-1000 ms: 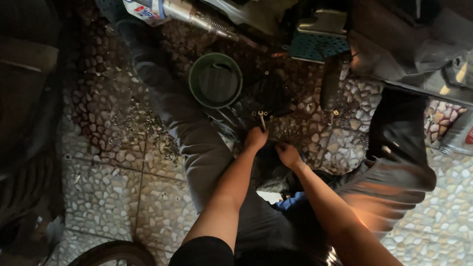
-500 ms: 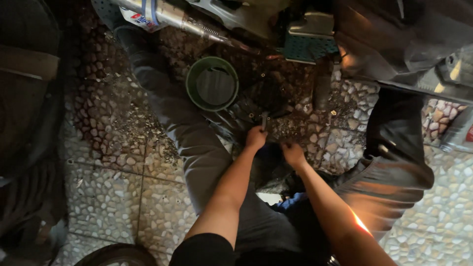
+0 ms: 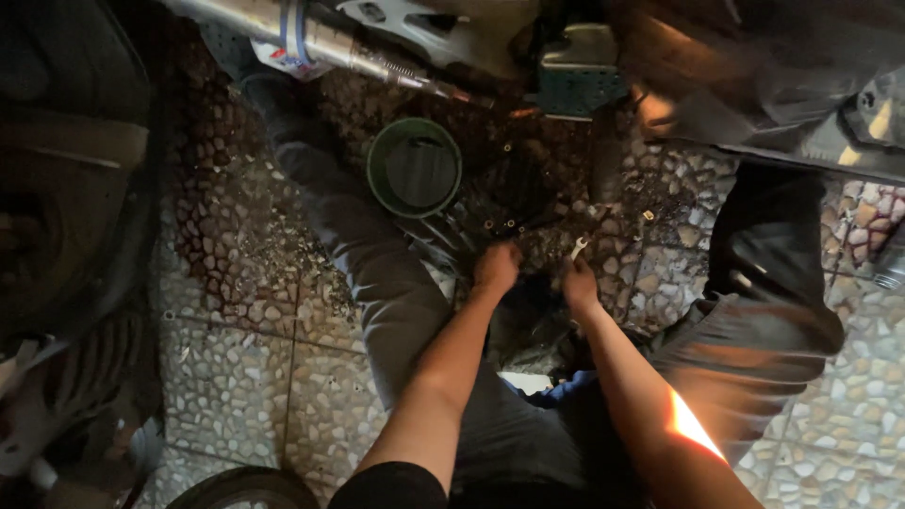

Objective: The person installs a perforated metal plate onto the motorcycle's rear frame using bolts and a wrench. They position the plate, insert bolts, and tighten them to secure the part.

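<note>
— Head view: what is the step in hand?

— A person sits on a pebble-tiled floor [image 3: 236, 377], legs spread, both arms reaching to a dark oily patch between the knees; the left hand [image 3: 497, 267] is closed down on something dark there, though what it grips cannot be told; the right hand [image 3: 577, 283] has its fingers clamped on a small silver wrench [image 3: 577, 249], its open end pointing up and away. By my reading, a small fastener is being worked at floor level, beside the left hand.

— And the next move?

— It would seem to call for seating the wrench squarely and holding the part steady with the other hand; the spot is dim and greasy, so a slip looks likely.

— The count?

— Two hands; one wrench; one green bucket [image 3: 413, 170] just beyond them; one chrome exhaust pipe [image 3: 311, 38] across the top; a few small bolts, too blurred to number.
</note>
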